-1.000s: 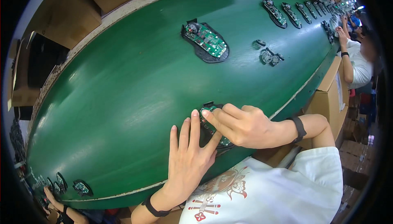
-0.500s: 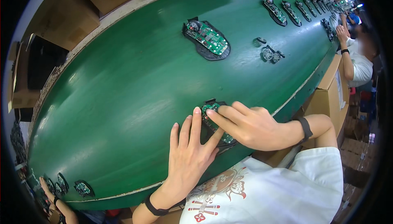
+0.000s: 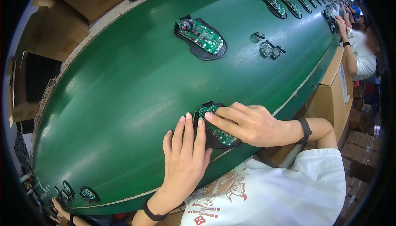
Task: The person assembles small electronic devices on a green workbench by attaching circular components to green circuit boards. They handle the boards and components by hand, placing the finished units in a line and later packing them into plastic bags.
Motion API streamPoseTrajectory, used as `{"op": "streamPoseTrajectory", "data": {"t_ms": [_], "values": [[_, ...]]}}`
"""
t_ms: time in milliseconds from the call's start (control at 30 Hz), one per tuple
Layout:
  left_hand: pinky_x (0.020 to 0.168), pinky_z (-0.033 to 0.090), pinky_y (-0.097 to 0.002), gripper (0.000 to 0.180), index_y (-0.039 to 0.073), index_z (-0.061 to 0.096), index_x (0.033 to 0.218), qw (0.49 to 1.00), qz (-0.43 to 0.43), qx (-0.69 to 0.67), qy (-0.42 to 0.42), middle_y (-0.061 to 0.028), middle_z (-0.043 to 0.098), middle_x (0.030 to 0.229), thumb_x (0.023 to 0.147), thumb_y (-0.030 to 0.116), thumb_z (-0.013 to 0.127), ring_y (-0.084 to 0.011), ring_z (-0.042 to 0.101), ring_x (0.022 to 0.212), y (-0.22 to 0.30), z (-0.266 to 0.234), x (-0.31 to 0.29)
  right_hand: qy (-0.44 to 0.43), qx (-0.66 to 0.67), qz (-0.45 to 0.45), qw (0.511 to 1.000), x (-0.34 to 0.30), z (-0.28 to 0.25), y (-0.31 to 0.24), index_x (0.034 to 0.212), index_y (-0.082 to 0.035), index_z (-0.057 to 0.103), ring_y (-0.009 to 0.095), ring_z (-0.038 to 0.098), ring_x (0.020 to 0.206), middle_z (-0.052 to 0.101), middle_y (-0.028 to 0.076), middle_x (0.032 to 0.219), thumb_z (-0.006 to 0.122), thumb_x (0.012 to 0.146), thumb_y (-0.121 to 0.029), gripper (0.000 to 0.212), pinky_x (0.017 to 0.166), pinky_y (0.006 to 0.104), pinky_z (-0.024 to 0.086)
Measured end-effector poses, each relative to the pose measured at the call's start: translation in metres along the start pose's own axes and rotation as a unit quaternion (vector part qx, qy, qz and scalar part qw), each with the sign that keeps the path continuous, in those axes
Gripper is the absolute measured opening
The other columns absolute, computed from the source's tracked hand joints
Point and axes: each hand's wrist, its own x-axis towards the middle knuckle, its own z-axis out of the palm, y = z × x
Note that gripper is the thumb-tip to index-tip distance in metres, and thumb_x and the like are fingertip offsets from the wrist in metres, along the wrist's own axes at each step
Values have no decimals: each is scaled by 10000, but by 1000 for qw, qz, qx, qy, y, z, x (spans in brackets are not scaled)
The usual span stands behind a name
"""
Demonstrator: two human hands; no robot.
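Observation:
An opened computer mouse [image 3: 225, 138], a black base with a green circuit board, lies near the belt's front edge. My left hand [image 3: 185, 158] is stretched out along its left side, fingertips against or close to its edge; I see nothing held there. From the right, my right hand [image 3: 258, 126] reaches over the board's upper end with bent fingers drawn together. The index fingertip presses down near the mouse's front; anything pinched beneath is hidden. Farther off lies another opened mouse [image 3: 206, 38], larger in view, with a dark wheel [image 3: 187, 24] at its front.
Loose small wheels [image 3: 270, 50] lie on the green belt [image 3: 123, 102]. Several opened mice [image 3: 272, 3] line the far right; others [image 3: 88, 194] sit at lower left. Co-workers' hands [image 3: 341, 26] show at both ends. Cardboard boxes [image 3: 49, 32] stand along the far-left side.
My left hand has shifted left, its thumb coming away from the board's lower end. My right hand has moved slightly left. The far mouse and loose wheels appear slightly farther left.

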Motion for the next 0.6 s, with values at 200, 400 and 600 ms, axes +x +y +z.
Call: {"op": "streamPoseTrajectory", "data": {"t_ms": [200,400,600], "values": [[1065,358,-568,821,-43,406,1471,999,-38,3,-10,-291,391,1499,749,65,781,-445,407,1357,10,-1,2,-19,-6,23,1000,6,-2,-6,1255,2,647,169,623,758,641,97,1066,668,718,-49,540,591,262,548],[1090,399,-482,803,9,433,1471,996,-42,-75,25,-265,392,1500,736,4,759,-451,396,1367,-1,-33,16,-16,-31,107,994,4,-18,-6,1303,-36,617,174,640,793,641,61,1124,648,784,-63,521,591,271,555],[1105,403,-493,801,72,483,1448,997,71,3,-37,-212,396,1517,683,-70,675,-422,404,1377,1,-20,28,56,60,174,981,-4,-31,1,1172,-59,688,212,656,779,642,58,972,743,761,-33,416,599,318,561]]}}
